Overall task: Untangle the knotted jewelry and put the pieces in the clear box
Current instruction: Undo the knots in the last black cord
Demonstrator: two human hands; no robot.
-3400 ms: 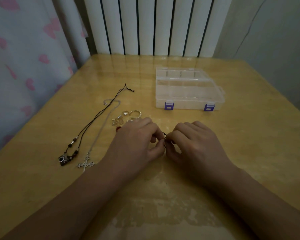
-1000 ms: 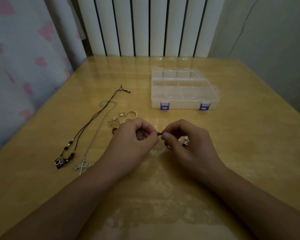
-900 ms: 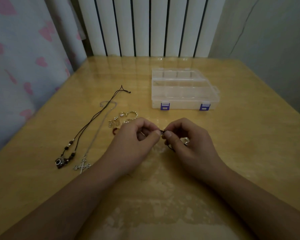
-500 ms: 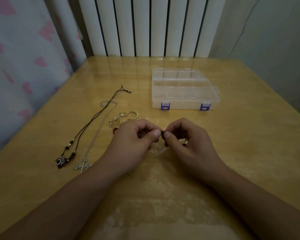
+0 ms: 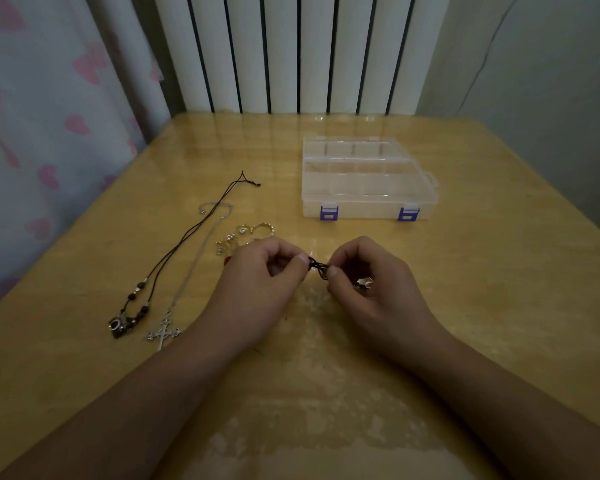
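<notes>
Black cord, thin and limp, is bunched into a small knot (image 5: 317, 266) between the two hands just above the wooden table (image 5: 499, 306), and it looks light and soft enough to slide through a loose pinch, so the sensible hold is right at the knot, with fingertips on the separate strands and not on the pendant. Both forearms reach in from the near edge and meet at the middle of the table. On one side of the knot the left hand (image 5: 257, 292) has its fingers curled, thumb and forefinger pinching the cord; on the other the right hand (image 5: 371, 292) pinches it the same way, and a small silver charm (image 5: 363, 283) shows under its curled fingers. To the left lie a silver cross necklace (image 5: 163, 333) and a black beaded cord necklace (image 5: 132, 306), stretched out side by side and well apart from the knot. Just beyond the left hand sits a loose cluster of rings (image 5: 250, 232), small and hard, likely easy to drop. Further back stands the clear box (image 5: 368, 178), its lid closed with both purple clasps (image 5: 328, 213) down, and no jewelry can be made out inside, so by my reckoning the sorting has hardly begun
</notes>
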